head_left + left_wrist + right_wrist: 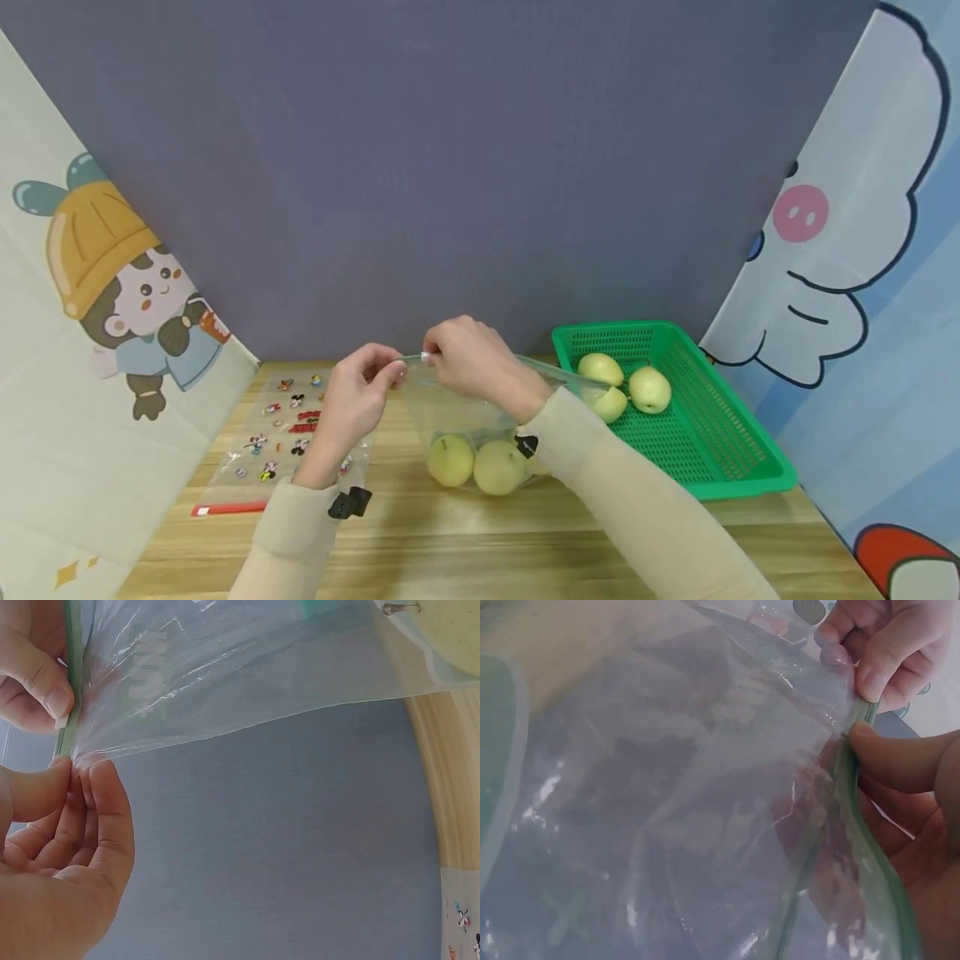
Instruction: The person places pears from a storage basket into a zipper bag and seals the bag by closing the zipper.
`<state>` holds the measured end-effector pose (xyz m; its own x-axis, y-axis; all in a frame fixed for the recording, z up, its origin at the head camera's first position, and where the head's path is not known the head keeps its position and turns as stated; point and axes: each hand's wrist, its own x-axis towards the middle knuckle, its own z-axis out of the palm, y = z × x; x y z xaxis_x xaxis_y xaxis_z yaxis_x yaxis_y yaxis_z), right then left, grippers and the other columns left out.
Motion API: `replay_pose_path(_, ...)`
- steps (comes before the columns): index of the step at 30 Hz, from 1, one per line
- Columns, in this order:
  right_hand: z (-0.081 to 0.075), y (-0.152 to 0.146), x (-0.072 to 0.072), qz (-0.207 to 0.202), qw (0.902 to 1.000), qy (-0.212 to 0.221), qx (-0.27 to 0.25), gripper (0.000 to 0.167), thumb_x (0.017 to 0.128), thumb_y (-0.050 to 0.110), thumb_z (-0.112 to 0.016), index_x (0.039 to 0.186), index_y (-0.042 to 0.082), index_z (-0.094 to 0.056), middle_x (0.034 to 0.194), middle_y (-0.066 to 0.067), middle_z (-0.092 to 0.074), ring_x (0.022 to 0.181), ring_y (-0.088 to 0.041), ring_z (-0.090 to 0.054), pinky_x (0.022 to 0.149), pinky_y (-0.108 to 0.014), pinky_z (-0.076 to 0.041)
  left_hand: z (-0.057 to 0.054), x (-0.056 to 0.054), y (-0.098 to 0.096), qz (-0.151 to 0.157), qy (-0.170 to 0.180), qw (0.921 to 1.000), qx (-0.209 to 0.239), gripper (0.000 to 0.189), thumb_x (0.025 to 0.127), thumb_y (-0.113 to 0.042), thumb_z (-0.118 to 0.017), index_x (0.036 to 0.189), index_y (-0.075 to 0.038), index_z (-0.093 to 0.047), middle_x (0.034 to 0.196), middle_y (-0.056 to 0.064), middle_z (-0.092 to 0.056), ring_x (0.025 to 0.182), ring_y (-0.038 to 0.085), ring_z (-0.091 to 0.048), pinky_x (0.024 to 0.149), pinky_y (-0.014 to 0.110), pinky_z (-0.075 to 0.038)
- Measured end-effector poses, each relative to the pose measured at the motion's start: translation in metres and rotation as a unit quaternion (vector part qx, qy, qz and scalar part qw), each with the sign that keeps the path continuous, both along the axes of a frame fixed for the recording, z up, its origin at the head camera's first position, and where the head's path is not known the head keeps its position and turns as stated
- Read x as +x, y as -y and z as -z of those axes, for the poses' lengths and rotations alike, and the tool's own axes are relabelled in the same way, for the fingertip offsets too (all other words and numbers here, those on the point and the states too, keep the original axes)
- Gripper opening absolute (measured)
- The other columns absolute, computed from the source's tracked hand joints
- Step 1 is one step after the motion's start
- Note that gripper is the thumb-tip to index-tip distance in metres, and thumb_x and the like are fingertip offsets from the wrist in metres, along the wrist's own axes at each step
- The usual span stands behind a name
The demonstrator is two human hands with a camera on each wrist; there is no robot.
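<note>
A clear zip bag (pixel 442 408) with a green zip strip (pixel 889 889) along its mouth stands on the table, with several round yellow-green pears (pixel 451 460) at its bottom. My left hand (pixel 365 392) pinches the bag's top corner at the end of the strip, thumb against the curled fingers. Close beside it, my right hand (pixel 480 367) pinches the strip, with a small white slider (pixel 61 721) at its fingertips. On the right, the bag's mouth gapes and its edge reaches over the basket.
A green plastic basket (pixel 738 492) at the right holds a few more pears (pixel 649 389). Flat on the table's left side lies a clear bag (pixel 247 450) with cartoon prints and a red zip strip. A grey panel (pixel 420 167) rises behind the wooden table (pixel 450 550).
</note>
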<state>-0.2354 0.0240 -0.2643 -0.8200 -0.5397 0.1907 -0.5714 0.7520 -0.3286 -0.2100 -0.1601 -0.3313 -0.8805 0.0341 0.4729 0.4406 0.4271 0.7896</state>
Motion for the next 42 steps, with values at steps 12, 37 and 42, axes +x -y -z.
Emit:
replay_pose_path(12, 0.0, -0.005, 0.0, 0.002, 0.9998, 0.017, -0.007, 0.016, 0.102, 0.02, -0.064, 0.106, 0.011, -0.076, 0.1, 0.0, -0.072, 0.071, -0.01, -0.062, 0.06, -0.024, -0.054, 0.002, -0.002, 0.002, 0.001, 0.0, 1.0, -0.004, 0.008, 0.1, -0.008, -0.065, 0.098, -0.001, -0.069, 0.083, 0.011, -0.067, 0.074, 0.029, -0.062, 0.059, 0.023, -0.05)
replay_pose_path(37, 0.0, -0.026, -0.003, 0.022, 0.9997, 0.012, 0.009, 0.014, 0.101, 0.022, -0.066, 0.104, 0.013, -0.077, 0.1, 0.001, -0.073, 0.076, -0.008, -0.063, 0.065, -0.026, -0.055, -0.001, -0.001, 0.002, 0.001, 0.005, 0.9998, -0.017, 0.005, 0.1, -0.009, -0.065, 0.099, -0.005, -0.068, 0.083, 0.007, -0.067, 0.075, 0.028, -0.062, 0.059, 0.026, -0.051)
replay_pose_path(42, 0.001, -0.031, -0.005, 0.025, 0.9996, 0.015, 0.002, 0.015, 0.101, 0.022, -0.065, 0.104, 0.013, -0.077, 0.099, 0.002, -0.072, 0.076, -0.008, -0.063, 0.066, -0.027, -0.055, -0.001, -0.001, 0.003, -0.003, 0.001, 0.9998, -0.019, 0.005, 0.1, -0.009, -0.065, 0.098, -0.005, -0.069, 0.083, 0.006, -0.066, 0.073, 0.025, -0.062, 0.058, 0.026, -0.051)
